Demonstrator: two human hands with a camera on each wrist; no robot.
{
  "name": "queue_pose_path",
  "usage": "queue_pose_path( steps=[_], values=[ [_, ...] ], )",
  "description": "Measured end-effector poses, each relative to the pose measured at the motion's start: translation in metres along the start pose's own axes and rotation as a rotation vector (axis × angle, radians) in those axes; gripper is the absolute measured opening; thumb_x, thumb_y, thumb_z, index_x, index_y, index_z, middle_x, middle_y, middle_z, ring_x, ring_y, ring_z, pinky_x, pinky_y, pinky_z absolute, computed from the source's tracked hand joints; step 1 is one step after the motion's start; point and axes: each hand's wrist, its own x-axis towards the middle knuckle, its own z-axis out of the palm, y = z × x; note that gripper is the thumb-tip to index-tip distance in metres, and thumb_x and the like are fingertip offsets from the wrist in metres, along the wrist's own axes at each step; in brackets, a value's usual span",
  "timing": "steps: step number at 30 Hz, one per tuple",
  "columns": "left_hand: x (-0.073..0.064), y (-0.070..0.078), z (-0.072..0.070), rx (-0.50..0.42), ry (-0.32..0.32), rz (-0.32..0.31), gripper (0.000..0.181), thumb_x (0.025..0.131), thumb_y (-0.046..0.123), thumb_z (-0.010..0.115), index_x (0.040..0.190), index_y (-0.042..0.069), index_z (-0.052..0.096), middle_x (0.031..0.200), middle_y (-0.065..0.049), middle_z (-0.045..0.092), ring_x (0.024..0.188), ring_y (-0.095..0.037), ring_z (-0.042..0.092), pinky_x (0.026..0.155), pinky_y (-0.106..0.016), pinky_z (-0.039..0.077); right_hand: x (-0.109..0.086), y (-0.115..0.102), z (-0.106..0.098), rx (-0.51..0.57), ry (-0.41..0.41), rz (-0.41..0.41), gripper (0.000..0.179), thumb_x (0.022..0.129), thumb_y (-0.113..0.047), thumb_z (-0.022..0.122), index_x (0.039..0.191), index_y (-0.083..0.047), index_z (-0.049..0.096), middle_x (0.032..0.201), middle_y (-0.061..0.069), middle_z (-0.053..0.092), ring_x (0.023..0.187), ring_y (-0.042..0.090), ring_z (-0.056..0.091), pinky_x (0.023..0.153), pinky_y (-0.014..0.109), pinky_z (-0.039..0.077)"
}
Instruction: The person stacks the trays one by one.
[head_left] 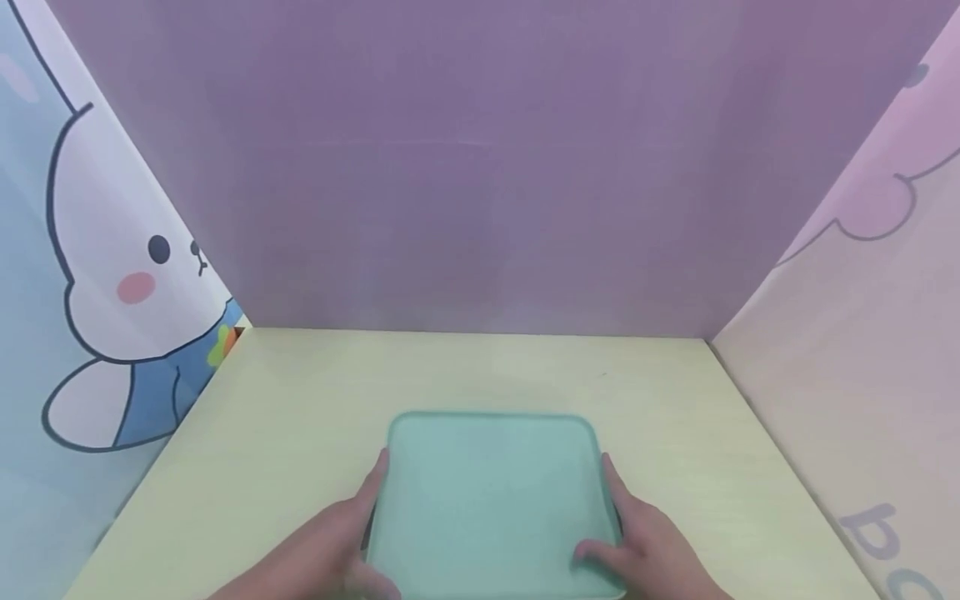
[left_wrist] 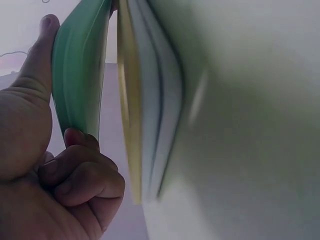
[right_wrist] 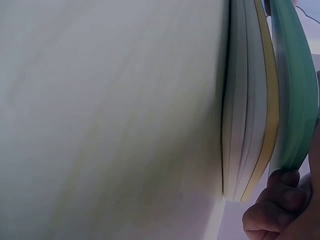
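A square mint-green tray [head_left: 487, 500] with rounded corners and a raised rim lies level between both hands. At its left edge my left hand [head_left: 341, 533] holds it, thumb along the side and fingers curled beneath, as the left wrist view shows. My right hand [head_left: 656, 542] grips the opposite edge, with one digit over the near right corner. Under the green tray, the left wrist view shows a yellow piece [left_wrist: 131, 125] atop several pale grey layers [left_wrist: 162, 100], stacked on the table. A narrow gap separates green from yellow there. From above, the green tray hides this stack.
The pale wooden table [head_left: 300, 400] runs back to a purple panel [head_left: 480, 167]. A printed side panel with a cartoon rabbit [head_left: 135, 250] stands at the left. Another side panel [head_left: 840, 350], pink and cream, borders the right.
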Motion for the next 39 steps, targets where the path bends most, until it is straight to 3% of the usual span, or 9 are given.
queue_pose_path(
  steps=[3,8,10,12,17,23,29,34,39],
  values=[
    [0.001,-0.005,0.002,-0.052,-0.012,-0.043,0.171,0.060,0.039,0.108,0.171,0.037,-0.022,0.183,-0.005,0.021,0.158,-0.032,0.036,0.123,-0.080,0.025,0.000,-0.001,0.001,-0.013,-0.008,-0.014,0.138,0.075,-0.080,0.082,0.176,-0.011,0.018,0.149,0.014,0.069,0.129,0.019,0.069,0.112,0.047,0.055],
    [0.009,-0.008,0.001,0.021,0.023,-0.055,0.171,0.058,0.045,0.108,0.174,0.032,-0.017,0.184,-0.007,0.019,0.159,-0.032,0.036,0.125,-0.076,0.026,0.001,-0.002,0.002,-0.040,-0.007,-0.043,0.137,0.077,-0.081,0.080,0.175,-0.007,0.020,0.148,0.016,0.069,0.130,0.025,0.071,0.112,0.050,0.055],
    [0.011,-0.009,0.001,0.043,0.028,-0.038,0.171,0.057,0.046,0.108,0.174,0.029,-0.016,0.184,-0.008,0.019,0.161,-0.033,0.035,0.126,-0.075,0.026,0.000,-0.002,0.002,-0.050,-0.009,-0.045,0.137,0.077,-0.081,0.080,0.175,-0.007,0.020,0.148,0.016,0.069,0.130,0.026,0.071,0.112,0.051,0.055],
    [0.012,-0.011,0.002,-0.019,0.001,-0.060,0.169,0.059,0.042,0.107,0.173,0.032,-0.017,0.184,-0.008,0.017,0.161,-0.035,0.033,0.124,-0.078,0.024,0.000,-0.002,0.002,-0.062,-0.015,-0.042,0.137,0.077,-0.081,0.079,0.175,-0.006,0.020,0.147,0.016,0.070,0.128,0.026,0.072,0.111,0.051,0.055],
    [0.013,-0.012,0.003,0.013,0.003,-0.029,0.170,0.059,0.045,0.107,0.174,0.029,-0.016,0.183,-0.007,0.021,0.162,-0.035,0.033,0.125,-0.077,0.025,-0.002,-0.003,0.001,-0.087,-0.024,-0.035,0.138,0.076,-0.083,0.079,0.175,-0.006,0.020,0.141,0.014,0.074,0.125,0.025,0.074,0.110,0.050,0.056],
    [0.013,-0.013,0.004,0.120,0.030,0.017,0.173,0.055,0.053,0.107,0.175,0.023,-0.014,0.181,-0.008,0.029,0.158,-0.029,0.040,0.126,-0.071,0.031,-0.003,-0.003,0.001,-0.102,-0.023,-0.038,0.137,0.076,-0.083,0.078,0.174,-0.006,0.021,0.140,0.014,0.074,0.125,0.025,0.074,0.109,0.049,0.057],
    [0.015,-0.016,0.006,0.149,0.045,-0.024,0.171,0.056,0.058,0.104,0.175,0.023,-0.013,0.180,-0.008,0.031,0.159,-0.030,0.042,0.125,-0.072,0.031,0.001,-0.006,0.002,-0.115,-0.043,-0.034,0.135,0.077,-0.083,0.077,0.174,-0.007,0.023,0.142,0.015,0.073,0.125,0.027,0.074,0.110,0.052,0.056],
    [0.019,-0.015,0.010,0.257,0.108,-0.006,0.173,0.052,0.063,0.103,0.176,0.023,-0.011,0.178,-0.009,0.036,0.155,-0.031,0.048,0.124,-0.067,0.038,0.008,-0.006,0.002,-0.163,-0.051,-0.044,0.137,0.076,-0.086,0.074,0.174,-0.006,0.023,0.143,0.014,0.073,0.123,0.027,0.075,0.107,0.050,0.058],
    [0.019,-0.014,0.010,0.279,0.124,0.000,0.170,0.054,0.065,0.101,0.175,0.026,-0.012,0.178,-0.005,0.037,0.154,-0.028,0.049,0.124,-0.066,0.039,0.009,-0.005,0.004,-0.194,-0.047,-0.035,0.139,0.075,-0.090,0.069,0.174,-0.005,0.021,0.147,0.012,0.071,0.122,0.026,0.075,0.105,0.050,0.059]
  ],
)
